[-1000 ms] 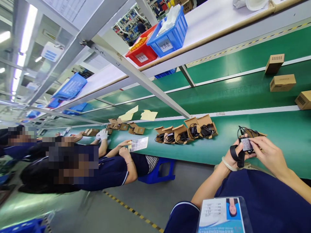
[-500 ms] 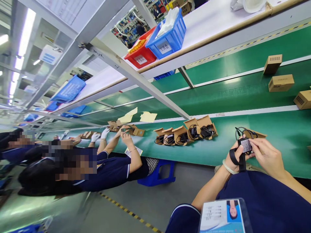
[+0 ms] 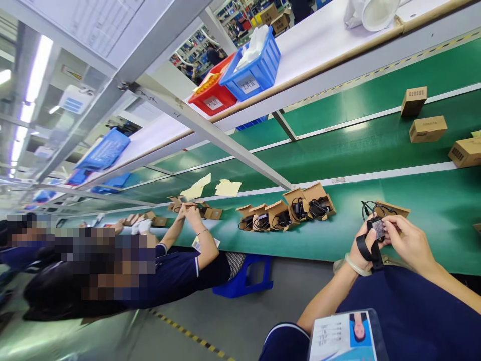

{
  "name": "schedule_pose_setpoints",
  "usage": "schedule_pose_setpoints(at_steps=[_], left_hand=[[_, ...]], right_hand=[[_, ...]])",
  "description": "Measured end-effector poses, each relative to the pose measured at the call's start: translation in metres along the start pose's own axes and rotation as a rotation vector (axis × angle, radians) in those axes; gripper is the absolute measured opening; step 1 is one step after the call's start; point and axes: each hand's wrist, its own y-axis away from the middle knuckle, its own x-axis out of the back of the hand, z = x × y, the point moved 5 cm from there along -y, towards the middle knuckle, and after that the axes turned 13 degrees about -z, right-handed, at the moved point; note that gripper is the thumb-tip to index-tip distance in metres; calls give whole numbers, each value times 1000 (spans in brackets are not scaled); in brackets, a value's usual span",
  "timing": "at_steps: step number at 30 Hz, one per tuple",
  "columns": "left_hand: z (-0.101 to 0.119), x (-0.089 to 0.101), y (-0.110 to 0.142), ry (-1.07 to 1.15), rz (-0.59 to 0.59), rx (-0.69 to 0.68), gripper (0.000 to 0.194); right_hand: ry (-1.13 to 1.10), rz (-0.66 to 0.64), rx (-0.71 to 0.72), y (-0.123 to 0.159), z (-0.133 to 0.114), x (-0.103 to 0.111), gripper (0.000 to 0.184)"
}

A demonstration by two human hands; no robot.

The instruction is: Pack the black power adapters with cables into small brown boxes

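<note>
Both my hands hold a small black power adapter point(image 3: 378, 228) with a silver label, just above the near edge of the green conveyor belt point(image 3: 338, 235). My left hand point(image 3: 363, 245), with a black strap and a pale bangle at the wrist, grips it from the left. My right hand point(image 3: 408, 243) pinches it from the right. Its black cable loops up toward an open cardboard box point(image 3: 393, 208) lying right behind my hands.
A row of open cardboard boxes with adapters point(image 3: 285, 210) lies on the belt to my left. Closed boxes point(image 3: 428, 129) ride the far belt. Seated co-workers point(image 3: 150, 265) handle boxes at left. Red point(image 3: 210, 98) and blue bins point(image 3: 253, 75) stand on the upper shelf.
My hands and the adapter stay together with little shift. The nearest co-worker's hands have gone from a sheet on the belt up to a box farther along.
</note>
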Motion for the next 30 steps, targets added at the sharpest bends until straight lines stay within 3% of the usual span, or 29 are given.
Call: schedule_pose_setpoints(at_steps=[3, 12, 18, 24, 30], left_hand=[[1, 1, -2, -46, 15, -4, 75], [4, -6, -3, -114, -19, -48, 76], [10, -7, 2, -336, -31, -24, 80], [23, -12, 4, -592, -46, -103, 72], [15, -9, 4, -632, -51, -59, 74]], right_hand=[[-17, -38, -25, 2, 3, 0, 16], [85, 46, 45, 0, -5, 9, 17], [109, 19, 83, 0, -6, 11, 16], [104, -21, 64, -2, -3, 14, 17], [414, -105, 209, -1, -3, 16, 18]])
